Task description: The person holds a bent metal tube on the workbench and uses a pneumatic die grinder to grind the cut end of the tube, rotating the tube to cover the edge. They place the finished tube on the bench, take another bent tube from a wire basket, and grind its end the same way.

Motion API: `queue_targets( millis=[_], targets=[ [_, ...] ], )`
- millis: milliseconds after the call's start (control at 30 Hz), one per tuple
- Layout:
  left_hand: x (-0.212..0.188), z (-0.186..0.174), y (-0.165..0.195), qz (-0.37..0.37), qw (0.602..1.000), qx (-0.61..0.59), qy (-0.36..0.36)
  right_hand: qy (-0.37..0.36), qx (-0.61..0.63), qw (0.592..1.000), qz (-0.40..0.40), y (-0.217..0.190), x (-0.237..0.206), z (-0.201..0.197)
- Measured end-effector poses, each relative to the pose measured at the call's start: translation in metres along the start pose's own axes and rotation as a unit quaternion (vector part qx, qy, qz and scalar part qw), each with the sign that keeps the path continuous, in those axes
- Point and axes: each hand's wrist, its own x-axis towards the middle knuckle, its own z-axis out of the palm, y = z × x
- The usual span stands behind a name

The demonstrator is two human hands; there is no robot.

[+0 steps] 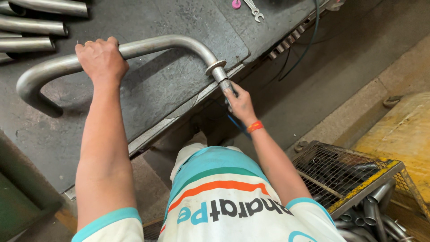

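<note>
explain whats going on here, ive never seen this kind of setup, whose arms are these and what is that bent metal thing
This is one picture from a camera worn on a person's head, looking down, so the arms are the wearer's own. The left hand grips a long bent metal pipe lying on a dark workbench. The right hand, with an orange wristband, holds the pipe's flanged end where it sticks out past the bench edge. More pipes lie at the top left, a spanner and a small pink object near the top. At the lower right, a wire-mesh cage holds short tubes.
</note>
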Motion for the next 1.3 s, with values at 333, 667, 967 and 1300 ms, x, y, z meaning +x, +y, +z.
queue_targets(
  millis=[333, 667, 967, 1300],
  targets=[
    [0.001, 0.003, 0.0, 0.004, 1.0, -0.005, -0.008, 0.066, -0.317, 0.945, -0.041, -0.033, -0.01, 0.005],
    [0.003, 0.0, 0.001, -0.002, 1.0, 0.007, -0.009, 0.062, -0.273, 0.96, -0.026, -0.05, -0.019, 0.008],
    [0.002, 0.003, -0.001, 0.002, 1.0, -0.005, -0.016, 0.076, -0.344, 0.934, -0.059, -0.043, -0.016, 0.011],
    [0.002, 0.0, 0.0, -0.004, 1.0, 0.001, -0.017, 0.036, -0.242, 0.97, 0.005, -0.047, -0.008, 0.0]
  ],
)
